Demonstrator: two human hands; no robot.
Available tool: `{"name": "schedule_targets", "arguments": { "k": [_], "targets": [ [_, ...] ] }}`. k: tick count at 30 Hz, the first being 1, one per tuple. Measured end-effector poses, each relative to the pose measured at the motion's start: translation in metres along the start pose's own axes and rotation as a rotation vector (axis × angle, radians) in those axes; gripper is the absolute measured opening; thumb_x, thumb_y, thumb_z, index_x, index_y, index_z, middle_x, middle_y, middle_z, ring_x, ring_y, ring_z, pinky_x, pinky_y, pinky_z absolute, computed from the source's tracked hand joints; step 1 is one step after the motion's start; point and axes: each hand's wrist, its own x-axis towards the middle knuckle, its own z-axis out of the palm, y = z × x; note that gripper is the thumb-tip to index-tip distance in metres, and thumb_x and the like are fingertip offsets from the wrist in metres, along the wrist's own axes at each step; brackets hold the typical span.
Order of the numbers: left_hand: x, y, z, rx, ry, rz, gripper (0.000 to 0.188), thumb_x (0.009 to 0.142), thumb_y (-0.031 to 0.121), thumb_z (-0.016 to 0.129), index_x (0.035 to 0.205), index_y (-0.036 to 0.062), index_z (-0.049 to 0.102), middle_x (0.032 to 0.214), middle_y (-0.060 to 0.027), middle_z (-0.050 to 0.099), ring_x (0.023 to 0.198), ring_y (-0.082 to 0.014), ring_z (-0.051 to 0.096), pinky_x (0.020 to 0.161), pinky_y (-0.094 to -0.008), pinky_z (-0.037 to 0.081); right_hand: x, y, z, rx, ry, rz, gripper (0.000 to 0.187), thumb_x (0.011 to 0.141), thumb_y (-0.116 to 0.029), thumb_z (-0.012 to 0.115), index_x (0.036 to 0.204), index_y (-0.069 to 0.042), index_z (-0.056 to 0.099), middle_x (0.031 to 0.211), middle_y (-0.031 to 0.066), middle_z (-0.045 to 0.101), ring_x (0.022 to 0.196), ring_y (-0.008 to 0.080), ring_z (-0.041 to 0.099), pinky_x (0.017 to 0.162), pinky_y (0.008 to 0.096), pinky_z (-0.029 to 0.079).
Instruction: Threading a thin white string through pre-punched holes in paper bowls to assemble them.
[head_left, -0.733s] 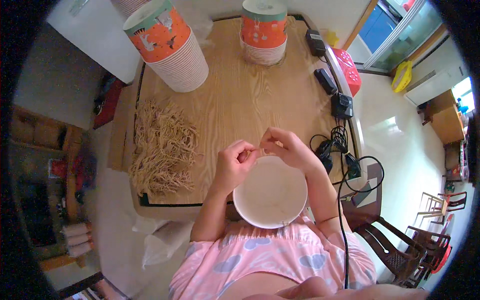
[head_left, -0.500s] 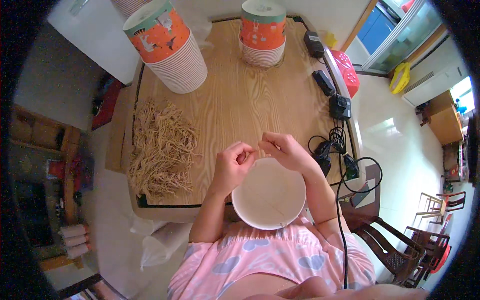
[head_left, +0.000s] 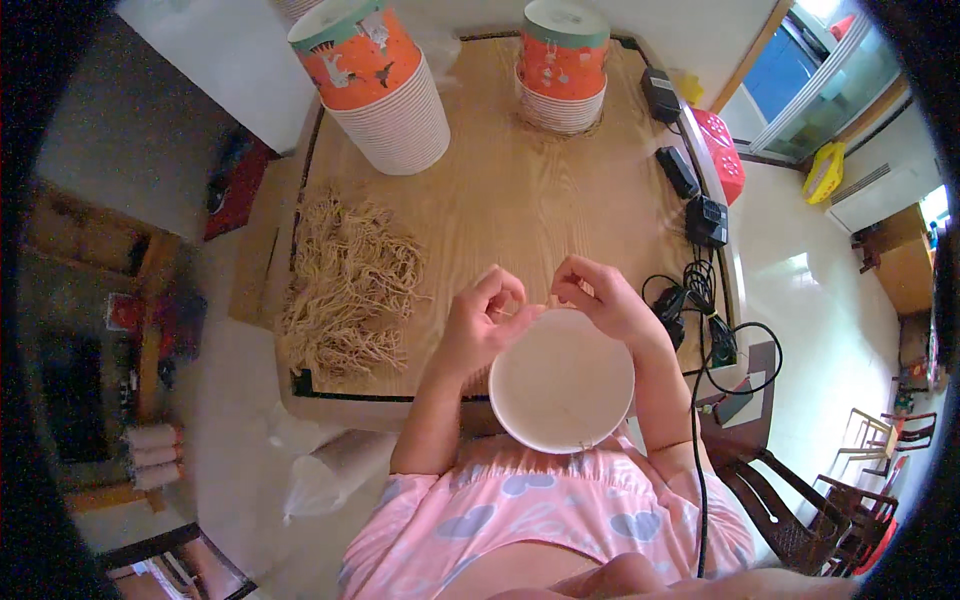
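Note:
A white round paper bucket [head_left: 562, 385] rests against my lap at the table's front edge, its open mouth facing up. At its far rim, my left hand [head_left: 490, 318] and my right hand [head_left: 606, 302] are pinched close together. Between the fingertips a thin tan strand of twine just shows; most of it is hidden. On the near rim sits a small knot-like bit [head_left: 585, 444], too small to make out. Left of my hands, a loose heap of tan twine [head_left: 355, 285] lies on the wooden table [head_left: 490, 200].
A tall stack of orange-and-green printed paper buckets [head_left: 385, 100] leans at the back left. A shorter stack [head_left: 563, 70] stands at the back. Along the right edge lie black power adapters [head_left: 707, 220] and coiled cables [head_left: 690, 290]; one cable runs down past my right arm.
The whole view has shifted slightly, so table and bucket appear farther right. My hands stay at the far rim, the left fingers now a little more spread from the right.

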Motion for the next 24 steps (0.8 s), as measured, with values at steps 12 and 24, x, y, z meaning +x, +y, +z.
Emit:
{"name": "schedule_targets", "arguments": {
  "k": [12, 24],
  "targets": [
    [0.000, -0.004, -0.018, 0.233, -0.132, 0.043, 0.014, 0.072, 0.010, 0.071, 0.078, 0.0033, 0.061, 0.072, -0.0040, 0.049, 0.061, -0.0137, 0.052, 0.053, -0.0266, 0.041, 0.000, 0.000, 0.002, -0.257, -0.046, -0.114, 0.007, 0.081, -0.006, 0.057, 0.085, 0.000, 0.056, 0.075, 0.0110, 0.059, 0.070, 0.0219, 0.059, 0.063, 0.0302, 0.047],
    [0.006, -0.027, 0.003, -0.235, -0.253, -0.225, 0.006, 0.082, 0.006, 0.062, 0.083, 0.0006, 0.058, 0.069, 0.0001, 0.060, 0.065, -0.0047, 0.055, 0.056, -0.0216, 0.046, 0.000, 0.001, 0.000, -0.112, -0.114, -0.080, 0.009, 0.082, -0.008, 0.058, 0.086, 0.000, 0.056, 0.076, 0.0107, 0.061, 0.072, 0.0215, 0.061, 0.064, 0.0308, 0.047]
  ]
}}
